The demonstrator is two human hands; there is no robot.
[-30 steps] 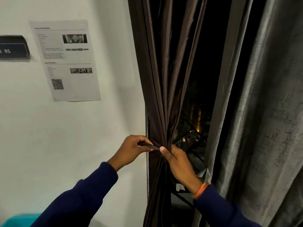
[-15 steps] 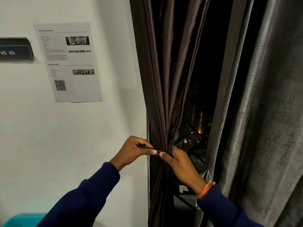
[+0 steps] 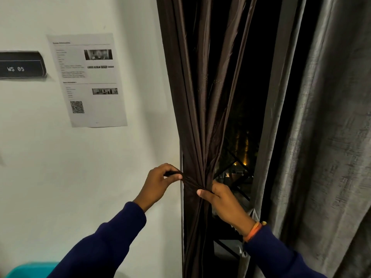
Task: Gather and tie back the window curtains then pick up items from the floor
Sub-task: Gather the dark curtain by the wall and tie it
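At the left edge of the window, beside the white wall (image 3: 100, 177):

Item 1. Brown curtain (image 3: 200, 117), gathered into a narrow bunch of folds at the window's left side, pinched to a waist just below mid-height. A grey curtain (image 3: 331, 137) hangs loose at the right side, untied.

Item 2. Tie-back band (image 3: 190, 180), dark and thin, stretched slantwise across the front of the brown curtain's waist, between the 2 hands.

Item 3. Left hand (image 3: 158, 183), fingers curled, the band's left end pinched between thumb and fingertips, just beside the wall edge.

Item 4. Right hand (image 3: 222, 199), wrapped round the gathered folds at the waist, the band's other end pressed under the thumb. An orange wristband (image 3: 253, 231) is worn.

Handling note, as judgement: step in hand is taken to be the fastening of the band round the bunch. The folds should be kept squeezed by the right hand while the band is drawn taut and level by the left; slack is likely to let the smooth fabric slide out. Whether a hook is fitted behind cannot be told.

Also present: printed sheet (image 3: 86, 79) and sign "WS 05" (image 3: 20, 65) on the wall.
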